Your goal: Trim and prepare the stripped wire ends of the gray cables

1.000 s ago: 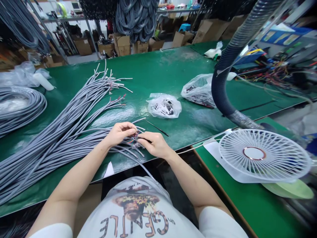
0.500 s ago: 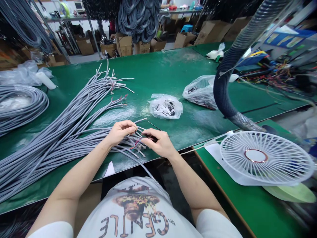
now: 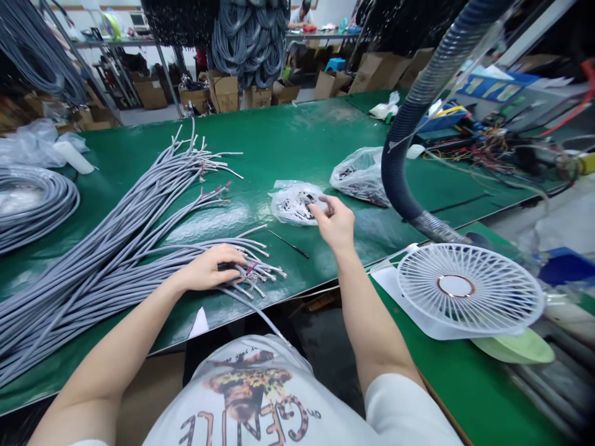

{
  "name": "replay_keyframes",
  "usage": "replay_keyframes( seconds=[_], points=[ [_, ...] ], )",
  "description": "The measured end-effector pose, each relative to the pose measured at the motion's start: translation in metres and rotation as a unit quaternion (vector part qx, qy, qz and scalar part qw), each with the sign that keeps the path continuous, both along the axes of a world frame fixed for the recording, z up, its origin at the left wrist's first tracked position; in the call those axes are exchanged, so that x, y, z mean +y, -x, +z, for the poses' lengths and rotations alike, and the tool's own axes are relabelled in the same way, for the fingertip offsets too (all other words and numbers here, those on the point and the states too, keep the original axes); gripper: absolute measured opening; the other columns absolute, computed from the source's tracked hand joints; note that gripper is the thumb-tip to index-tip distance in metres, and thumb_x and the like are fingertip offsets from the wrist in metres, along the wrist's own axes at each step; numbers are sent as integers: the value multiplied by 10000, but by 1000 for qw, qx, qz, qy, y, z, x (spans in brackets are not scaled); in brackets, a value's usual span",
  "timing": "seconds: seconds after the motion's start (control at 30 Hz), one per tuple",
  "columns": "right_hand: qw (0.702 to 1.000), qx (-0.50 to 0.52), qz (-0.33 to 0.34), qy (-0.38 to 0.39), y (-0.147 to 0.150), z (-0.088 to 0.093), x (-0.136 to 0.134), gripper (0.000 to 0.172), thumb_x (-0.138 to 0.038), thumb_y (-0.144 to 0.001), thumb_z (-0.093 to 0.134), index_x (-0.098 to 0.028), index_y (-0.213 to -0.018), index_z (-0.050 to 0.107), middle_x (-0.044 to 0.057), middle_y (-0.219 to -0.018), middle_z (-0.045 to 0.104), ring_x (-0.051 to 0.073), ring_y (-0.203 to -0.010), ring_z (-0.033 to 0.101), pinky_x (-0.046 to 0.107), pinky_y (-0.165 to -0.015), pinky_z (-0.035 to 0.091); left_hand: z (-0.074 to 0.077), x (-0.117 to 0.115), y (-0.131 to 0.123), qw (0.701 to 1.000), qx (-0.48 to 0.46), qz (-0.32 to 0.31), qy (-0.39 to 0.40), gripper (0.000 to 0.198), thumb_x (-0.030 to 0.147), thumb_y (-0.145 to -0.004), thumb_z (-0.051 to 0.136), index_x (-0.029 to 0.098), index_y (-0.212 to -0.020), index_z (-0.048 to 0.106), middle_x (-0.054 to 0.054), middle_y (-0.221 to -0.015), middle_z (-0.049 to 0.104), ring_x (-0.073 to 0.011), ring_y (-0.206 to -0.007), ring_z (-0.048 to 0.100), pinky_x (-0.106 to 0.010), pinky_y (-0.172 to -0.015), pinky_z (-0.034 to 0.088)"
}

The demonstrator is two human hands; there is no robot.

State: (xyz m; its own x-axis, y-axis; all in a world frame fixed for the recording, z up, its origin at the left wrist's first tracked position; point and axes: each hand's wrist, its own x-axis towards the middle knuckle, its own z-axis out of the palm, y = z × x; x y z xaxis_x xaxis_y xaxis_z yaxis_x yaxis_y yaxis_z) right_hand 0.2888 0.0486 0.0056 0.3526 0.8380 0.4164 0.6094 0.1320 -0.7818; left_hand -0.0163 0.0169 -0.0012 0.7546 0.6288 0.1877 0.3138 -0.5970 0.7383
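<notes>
My left hand (image 3: 214, 267) lies over the near bundle of grey cables (image 3: 153, 267), its fingers bent around a cable end with thin coloured wires (image 3: 246, 274) at the fingertips. Part of this grip is hidden by the hand. My right hand (image 3: 337, 224) is at the right edge of a clear plastic bag (image 3: 292, 203) of small black and white parts. Its thumb and fingers are curved and apart, and I make out nothing held between them. A thin dark rod-like tool (image 3: 289, 244) lies between the two hands.
A second bag of small parts (image 3: 360, 176) lies farther right, beside a ribbed hose (image 3: 395, 167). A white fan (image 3: 469, 291) stands at right. Coiled cable (image 3: 41, 207) and a longer cable pile (image 3: 116, 214) cover the left. A person (image 3: 302, 15) sits far back.
My right hand has left the cable ends and moved forward and right to the bag; the dark item in it is out of sight. My left hand has shifted slightly left and lower. The view has shifted.
</notes>
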Motion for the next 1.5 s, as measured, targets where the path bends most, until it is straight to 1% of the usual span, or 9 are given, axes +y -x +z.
replay_keyframes(
  seconds=[0.1, 0.27, 0.47, 0.67, 0.83, 1.03, 1.3, 1.4, 1.5],
  points=[
    [996, 61, 70, 0, 7, -2, -21, 238, -368, -751, 624, -136, -731, 672, -21, -568, 501, 100, -535, 408, 243, -547, 359, -6, 2, 0, 999, 10, -26, -31, 221, 294, -830, 623, 204, -1009, 717, -106, -1010, 707, -201, -988, 615, -354, -918, 438],
    [944, 164, 267, 102, 58, -9, -59, 246, -375, -732, 664, -139, -664, 674, -23, -551, 534, 82, -513, 410, 228, -508, 348, -7, 4, -2, 997, -75, 30, -18, 209, 311, -841, 611, 189, -959, 734, -104, -902, 725, -178, -871, 632, -324, -834, 472],
    [896, 238, 351, 135, 99, -6, -59, 262, -398, -714, 680, -139, -673, 675, -12, -580, 573, 88, -521, 457, 230, -515, 381, -7, 0, -5, 991, -118, 62, -13, 200, 332, -809, 646, 200, -918, 751, -83, -802, 726, -157, -752, 623, -295, -753, 481],
    [928, 183, 324, 18, 107, -1, -66, 193, -337, -778, 623, -161, -714, 670, 22, -672, 634, 122, -603, 532, 259, -600, 439, -3, -6, -13, 985, -122, 121, 20, 231, 353, -811, 635, 176, -900, 754, -51, -703, 692, -127, -646, 586, -233, -636, 452],
    [922, 164, 347, 52, 104, 0, -62, 252, -296, -750, 634, -160, -962, 654, -39, -606, 510, 66, -478, 385, 208, -476, 349, 0, -10, -17, 975, -129, 171, 58, 300, 386, -833, 595, 133, -898, 743, -67, -717, 700, -138, -631, 604, -240, -631, 463],
    [952, 84, 295, -17, 114, -2, -61, 115, -262, -763, 601, -168, -812, 645, 8, -698, 555, 99, -586, 456, 228, -551, 397, -2, -12, -21, 972, -117, 199, -46, 193, 336, -813, 622, 207, -859, 757, -50, -773, 735, -151, -682, 618, -268, -707, 454],
    [878, 392, 266, 69, 104, -1, -41, 231, -371, -685, 682, -148, -686, 621, -63, -473, 408, 45, -394, 288, 204, -389, 213, 1, -13, -18, 973, -114, 185, -75, 181, 328, -781, 663, 198, -862, 759, -48, -684, 691, -151, -674, 540, -268, -660, 436],
    [906, 358, 221, 46, 74, 1, -33, 261, -403, -713, 661, -150, -775, 643, -61, -509, 432, 45, -404, 292, 205, -393, 208, 14, -3, -14, 959, -108, 241, -103, 178, 327, -757, 684, 192, -849, 754, -38, -705, 703, -145, -683, 551, -261, -663, 438],
    [968, 186, 162, 38, 38, -6, -28, 303, -417, -756, 628, -149, -891, 663, -38, -576, 501, 76, -488, 394, 219, -475, 321, 39, 33, -2, 918, -168, 346, -100, 228, 336, -797, 636, 140, -877, 719, -40, -863, 716, -132, -744, 607, -235, -702, 459]
  ],
)
